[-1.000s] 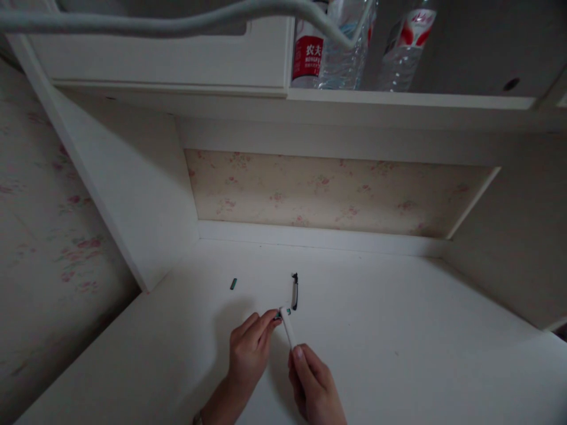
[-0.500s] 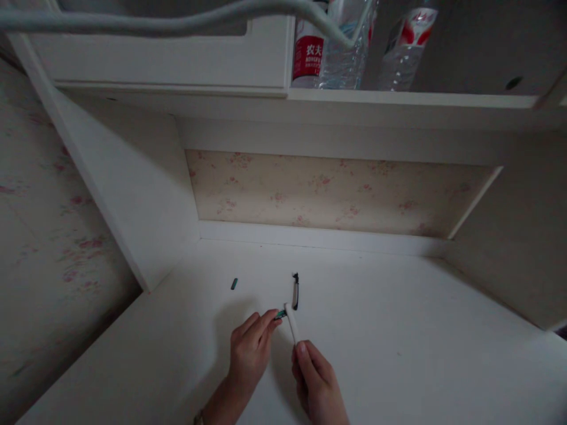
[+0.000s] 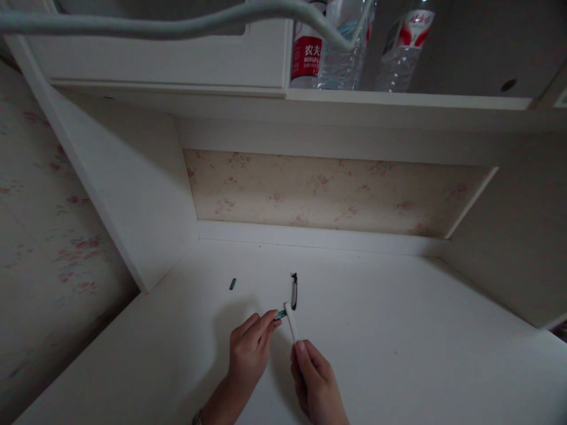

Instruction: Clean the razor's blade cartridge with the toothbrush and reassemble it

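My left hand pinches a small green and black piece, which looks like a razor blade cartridge, between thumb and fingertips. My right hand is closed around the lower part of a slim white razor handle, held upright at a slight tilt. The handle's top end meets the cartridge; whether the two are locked together I cannot tell. Just beyond them a black and grey slender piece lies on the white desk. Farther left on the desk is another small dark green cartridge-like piece.
Above the desk's back runs a white shelf with several plastic bottles, including a red-labelled one. A thick pale tube crosses the top of the view. White side panels bound the desk.
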`<state>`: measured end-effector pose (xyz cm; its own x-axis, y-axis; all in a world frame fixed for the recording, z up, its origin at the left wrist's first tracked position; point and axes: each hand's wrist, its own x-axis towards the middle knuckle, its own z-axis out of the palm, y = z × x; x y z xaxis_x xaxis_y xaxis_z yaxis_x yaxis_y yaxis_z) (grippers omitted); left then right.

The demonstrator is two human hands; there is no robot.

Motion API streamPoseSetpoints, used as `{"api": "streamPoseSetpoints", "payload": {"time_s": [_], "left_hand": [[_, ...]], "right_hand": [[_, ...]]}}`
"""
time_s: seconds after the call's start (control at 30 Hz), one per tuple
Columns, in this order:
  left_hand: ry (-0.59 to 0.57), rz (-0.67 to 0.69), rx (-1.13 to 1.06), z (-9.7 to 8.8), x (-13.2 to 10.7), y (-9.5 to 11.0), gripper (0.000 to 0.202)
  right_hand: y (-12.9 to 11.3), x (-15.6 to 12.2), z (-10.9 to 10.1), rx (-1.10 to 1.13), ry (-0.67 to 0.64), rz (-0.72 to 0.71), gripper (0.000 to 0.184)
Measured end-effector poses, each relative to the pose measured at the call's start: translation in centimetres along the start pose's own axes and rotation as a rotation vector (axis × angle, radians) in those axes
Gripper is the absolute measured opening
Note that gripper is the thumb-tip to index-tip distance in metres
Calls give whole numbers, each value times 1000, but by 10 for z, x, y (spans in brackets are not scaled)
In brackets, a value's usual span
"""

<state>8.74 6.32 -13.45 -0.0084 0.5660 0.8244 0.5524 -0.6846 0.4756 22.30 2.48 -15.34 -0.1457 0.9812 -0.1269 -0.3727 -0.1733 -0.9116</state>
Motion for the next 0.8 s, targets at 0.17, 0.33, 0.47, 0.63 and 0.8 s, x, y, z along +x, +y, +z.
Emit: {"api": "streamPoseSetpoints", "payload": {"time_s": [0.17,0.33,0.47,0.63,0.8], "left_hand": [[-2,-24,10,-1,1,2,18],[-8,-13,9,0,1,2,17],[-24,-44,40,0,1,2,15],[-9,-16,10,0,1,2,15],[-15,-15,41,0,4,5,14]], "right_hand": [[0,2,2,3,-17,19,56],[-1,4,0,1,34,4,57],[-2,1,2,19,-56,-15,55],[-3,3,1,7,11,-2,57],[-1,1,3,-42,-41,37,59]]}}
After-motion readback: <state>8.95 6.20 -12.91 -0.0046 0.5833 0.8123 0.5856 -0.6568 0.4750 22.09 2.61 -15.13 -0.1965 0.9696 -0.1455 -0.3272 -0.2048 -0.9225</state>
